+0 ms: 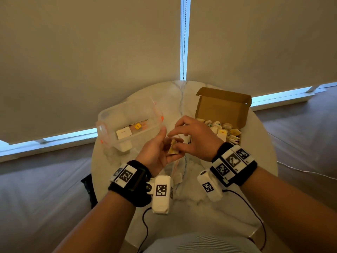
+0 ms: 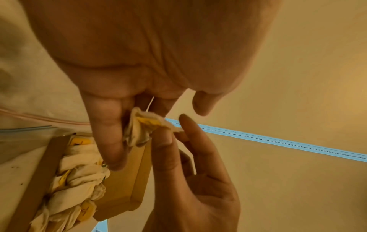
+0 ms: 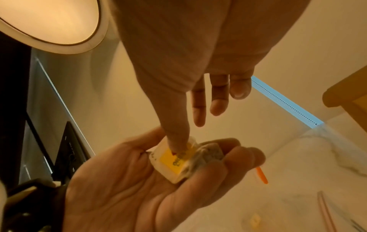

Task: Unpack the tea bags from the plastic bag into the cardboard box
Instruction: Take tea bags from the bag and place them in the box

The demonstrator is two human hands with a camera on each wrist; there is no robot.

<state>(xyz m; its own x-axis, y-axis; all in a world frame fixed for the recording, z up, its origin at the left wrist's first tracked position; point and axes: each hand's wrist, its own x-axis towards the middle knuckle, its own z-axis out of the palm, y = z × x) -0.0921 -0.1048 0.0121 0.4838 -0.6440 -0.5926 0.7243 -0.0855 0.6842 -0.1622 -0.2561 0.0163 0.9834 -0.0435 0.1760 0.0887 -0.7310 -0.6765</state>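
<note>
A round marble counter (image 1: 184,92) carries everything within easy reach. At its far right a cardboard box (image 1: 223,108) stands with its lid propped back, apparently so each tea bag can be dropped straight in; a heap of pale tea bags with yellow tags (image 1: 221,129) already covers its floor. To the left sits a clear plastic container (image 1: 127,125) holding a few small packets. The zip-top plastic bag (image 1: 177,168) lies flat on the counter under the wrists. Above it, just short of the box, the left hand (image 1: 158,154) lies palm up, fingers curled to cradle a single tea bag (image 3: 186,161), while the right hand (image 1: 195,139) pinches it from above, seemingly taking it over. The tea bag is crumpled off-white paper with a yellow square tag and a thin white string.
</note>
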